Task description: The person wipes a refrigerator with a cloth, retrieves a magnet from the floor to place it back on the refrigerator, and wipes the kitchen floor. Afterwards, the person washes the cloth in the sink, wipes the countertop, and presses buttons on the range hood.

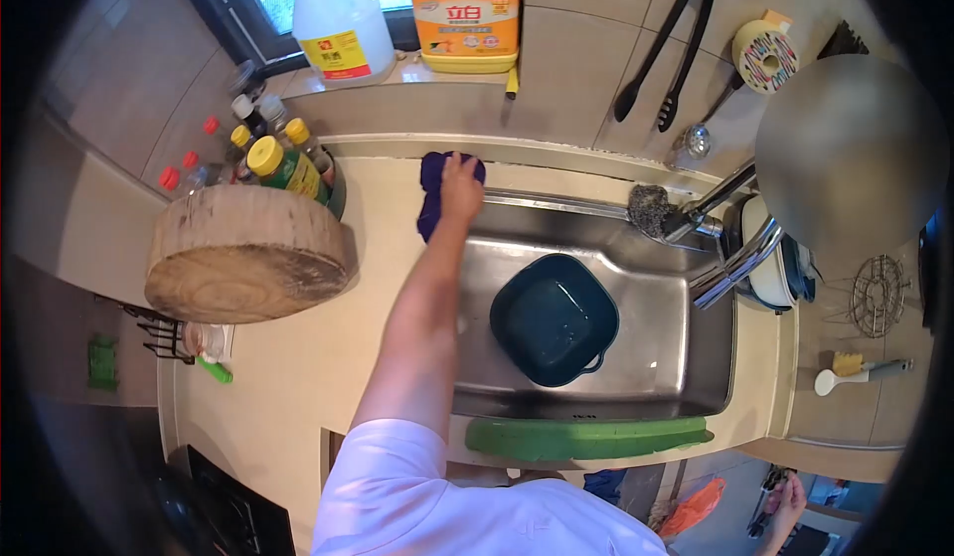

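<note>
My left hand [461,190] reaches across the counter, its fingers bent over a dark purple cloth [430,216] behind the sink's left corner. The cloth lies bunched on the counter against the back ledge. At the lower right edge of the view is my right hand [791,496], below the counter level and close to some small dark objects [765,503]. Whether it grips any of them is too unclear to tell. Inside the steel sink [636,347] sits a dark teal square basin [556,317] with a few wet spots in it.
A thick round wooden chopping block [248,258] and several bottles [283,163] stand on the left. The faucet [711,208] and a steel scouring pad [651,210] are at the sink's back right. A green strip [586,439] lines the front edge. Jugs [343,24] stand on the sill.
</note>
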The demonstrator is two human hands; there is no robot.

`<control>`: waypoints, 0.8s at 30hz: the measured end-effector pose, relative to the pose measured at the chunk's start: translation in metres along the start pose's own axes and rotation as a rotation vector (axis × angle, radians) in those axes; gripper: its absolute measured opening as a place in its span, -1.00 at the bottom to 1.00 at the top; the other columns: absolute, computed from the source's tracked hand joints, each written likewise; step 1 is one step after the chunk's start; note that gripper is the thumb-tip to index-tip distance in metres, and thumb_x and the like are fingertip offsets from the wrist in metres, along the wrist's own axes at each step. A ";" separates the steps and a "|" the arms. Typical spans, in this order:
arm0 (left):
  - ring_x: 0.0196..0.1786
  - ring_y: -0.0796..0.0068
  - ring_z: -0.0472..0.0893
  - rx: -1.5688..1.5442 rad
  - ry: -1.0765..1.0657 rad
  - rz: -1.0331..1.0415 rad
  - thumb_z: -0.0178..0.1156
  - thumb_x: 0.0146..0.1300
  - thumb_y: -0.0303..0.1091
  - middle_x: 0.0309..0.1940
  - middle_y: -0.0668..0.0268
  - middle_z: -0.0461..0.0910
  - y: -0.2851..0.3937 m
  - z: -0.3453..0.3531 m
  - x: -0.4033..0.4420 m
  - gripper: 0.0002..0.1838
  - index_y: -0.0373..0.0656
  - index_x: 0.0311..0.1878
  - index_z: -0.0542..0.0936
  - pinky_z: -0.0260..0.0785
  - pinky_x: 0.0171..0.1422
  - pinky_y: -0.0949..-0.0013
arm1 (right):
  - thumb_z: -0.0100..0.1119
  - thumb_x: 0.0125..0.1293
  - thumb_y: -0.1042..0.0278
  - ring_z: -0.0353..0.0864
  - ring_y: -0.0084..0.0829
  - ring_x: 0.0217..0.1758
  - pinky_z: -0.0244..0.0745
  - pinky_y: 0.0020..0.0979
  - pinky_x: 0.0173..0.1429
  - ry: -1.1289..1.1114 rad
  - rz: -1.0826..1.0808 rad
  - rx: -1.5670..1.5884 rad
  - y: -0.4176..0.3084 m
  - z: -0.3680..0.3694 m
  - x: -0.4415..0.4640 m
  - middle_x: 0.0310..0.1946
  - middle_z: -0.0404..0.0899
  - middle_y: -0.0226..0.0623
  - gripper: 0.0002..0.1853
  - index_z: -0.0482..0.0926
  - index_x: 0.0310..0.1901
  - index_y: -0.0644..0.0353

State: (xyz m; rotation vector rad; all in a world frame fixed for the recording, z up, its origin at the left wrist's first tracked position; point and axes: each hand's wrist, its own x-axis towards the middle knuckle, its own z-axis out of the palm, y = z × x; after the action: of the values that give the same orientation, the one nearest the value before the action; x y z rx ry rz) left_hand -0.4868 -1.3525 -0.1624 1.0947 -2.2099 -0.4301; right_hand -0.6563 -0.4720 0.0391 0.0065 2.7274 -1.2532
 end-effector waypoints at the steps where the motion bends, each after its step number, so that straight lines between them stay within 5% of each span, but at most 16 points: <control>1: 0.30 -0.12 0.27 0.049 0.085 0.022 0.02 0.07 -0.53 0.24 -0.11 0.30 0.018 0.011 -0.003 -0.58 -0.26 0.06 0.52 0.11 0.41 0.07 | 0.06 0.39 0.18 0.36 -0.77 -0.66 0.21 -0.72 -0.67 0.014 0.024 0.015 0.011 0.000 -0.006 -0.49 0.53 -0.53 -0.67 0.49 0.08 0.15; 6: 0.16 -0.01 0.42 -0.053 0.019 0.262 0.08 -0.04 -0.54 0.03 0.05 0.51 0.063 0.046 -0.022 -0.73 -0.18 -0.23 0.63 0.25 0.27 0.06 | 0.09 0.35 0.11 0.41 -0.64 -0.48 0.29 -0.61 -0.47 -0.070 0.090 -0.009 -0.002 0.031 -0.002 -0.33 0.53 -0.43 -0.61 0.45 0.14 0.09; 8: 0.08 0.03 0.46 -0.300 -0.163 0.265 0.14 -0.15 -0.55 -0.04 0.07 0.53 0.086 0.029 -0.030 -0.70 -0.18 -0.26 0.65 0.30 0.21 0.12 | 0.10 0.34 0.08 0.43 -0.56 -0.38 0.33 -0.53 -0.35 -0.138 0.128 -0.024 -0.013 0.043 0.016 -0.23 0.52 -0.38 -0.57 0.42 0.17 0.07; 12: 0.15 0.02 0.41 -0.435 0.130 0.221 0.06 -0.13 -0.64 0.03 0.05 0.50 0.101 -0.044 -0.059 -0.62 -0.25 -0.16 0.62 0.24 0.30 0.12 | 0.12 0.32 0.03 0.46 -0.41 -0.18 0.41 -0.38 -0.13 -0.256 0.235 -0.089 -0.040 0.064 0.051 -0.04 0.49 -0.27 -0.49 0.37 0.24 0.03; 15: 0.23 0.00 0.34 -0.355 0.318 0.193 0.03 -0.10 -0.66 0.12 0.04 0.44 0.079 -0.132 -0.105 -0.55 -0.24 -0.04 0.57 0.19 0.34 0.10 | 0.07 0.34 0.00 0.47 -0.33 -0.09 0.45 -0.31 -0.02 -0.344 0.196 -0.129 -0.065 0.084 0.057 0.06 0.48 -0.23 -0.47 0.35 0.27 0.04; 20: 0.31 0.10 0.26 0.209 0.048 -0.096 0.13 -0.03 -0.53 0.25 0.14 0.34 -0.042 -0.204 -0.280 -0.46 -0.18 0.13 0.48 0.25 0.26 0.13 | -0.06 0.42 0.05 0.48 -0.30 -0.02 0.43 -0.34 0.05 -0.480 -0.014 -0.155 -0.152 0.155 0.015 0.07 0.47 -0.20 -0.53 0.36 0.25 0.14; 24: 0.32 0.14 0.25 0.429 0.119 -0.269 0.02 0.07 -0.48 0.30 0.19 0.29 -0.084 -0.274 -0.383 -0.50 -0.11 0.16 0.47 0.30 0.19 0.11 | -0.04 0.42 0.06 0.46 -0.28 0.04 0.40 -0.33 0.10 -0.544 -0.069 -0.206 -0.186 0.190 0.008 0.10 0.46 -0.19 -0.52 0.35 0.26 0.14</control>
State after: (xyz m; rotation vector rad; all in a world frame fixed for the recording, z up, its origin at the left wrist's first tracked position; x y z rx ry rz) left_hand -0.0808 -1.1009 -0.1511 1.6095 -2.1071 0.0079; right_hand -0.6525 -0.7375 0.0568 -0.3926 2.3709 -0.8240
